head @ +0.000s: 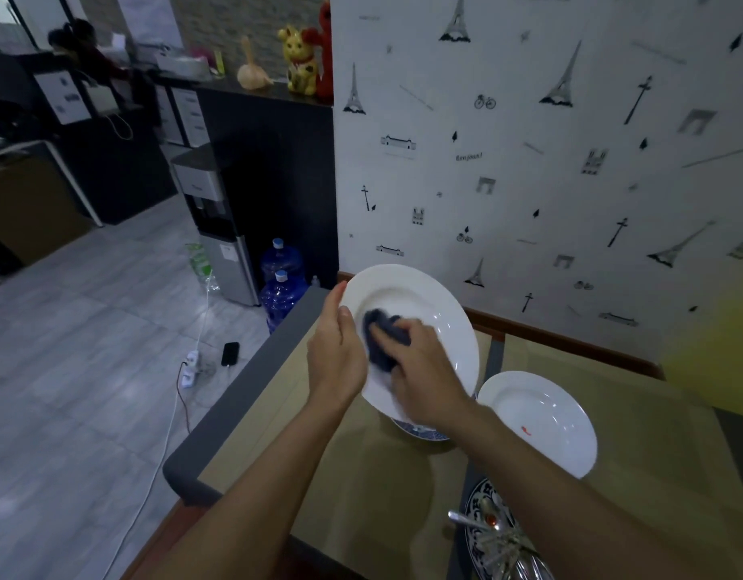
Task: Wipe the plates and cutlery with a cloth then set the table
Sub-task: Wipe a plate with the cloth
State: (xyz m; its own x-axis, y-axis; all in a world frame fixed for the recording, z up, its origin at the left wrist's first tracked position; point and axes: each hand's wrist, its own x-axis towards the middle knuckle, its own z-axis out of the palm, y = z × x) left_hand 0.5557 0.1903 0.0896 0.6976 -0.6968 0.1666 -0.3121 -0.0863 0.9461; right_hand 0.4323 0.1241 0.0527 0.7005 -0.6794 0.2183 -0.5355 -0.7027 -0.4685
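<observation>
A large white plate is held tilted above the table, facing me. My left hand grips its left rim. My right hand presses a bunched dark blue cloth against the plate's face. A second white plate with a small red mark lies on the table to the right. Under my right forearm a blue-patterned plate shows only its edge. Another blue-patterned plate at the bottom carries metal cutlery, partly hidden by my arm.
The tan table has a grey edge on the left and stands against a papered wall. On the floor to the left are water bottles, a dispenser, a phone and cables.
</observation>
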